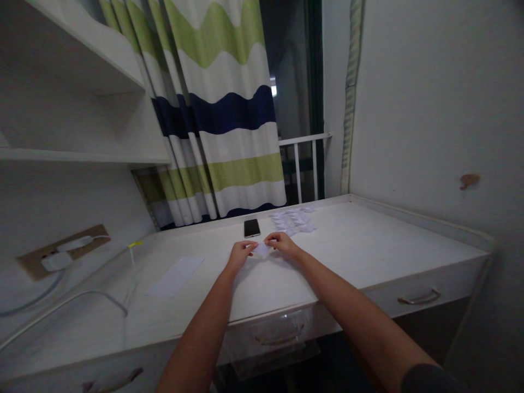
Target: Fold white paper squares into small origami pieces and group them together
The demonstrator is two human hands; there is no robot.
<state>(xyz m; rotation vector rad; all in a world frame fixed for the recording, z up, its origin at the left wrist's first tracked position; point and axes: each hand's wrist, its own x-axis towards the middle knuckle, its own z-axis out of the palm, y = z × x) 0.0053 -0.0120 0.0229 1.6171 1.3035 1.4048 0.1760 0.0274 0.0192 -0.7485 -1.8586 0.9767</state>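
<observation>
A small piece of folded white paper [262, 249] is held just above the desk between my two hands. My left hand [241, 254] pinches its left corner between thumb and fingers. On the opposite side, my right hand [282, 243] grips the right corner the same way. Beyond the hands, several small folded paper pieces [292, 220] lie in rows near the back of the desk. A flat stack or sheet of white paper [176, 277] rests to the left of my left hand.
A dark phone [251, 228] lies behind my hands on the white desk [368, 240]. White cables [94, 293] run from wall plugs [57, 262] over the left side. A shelf [82, 156] overhangs at left, and a striped curtain [241, 142] hangs at the back.
</observation>
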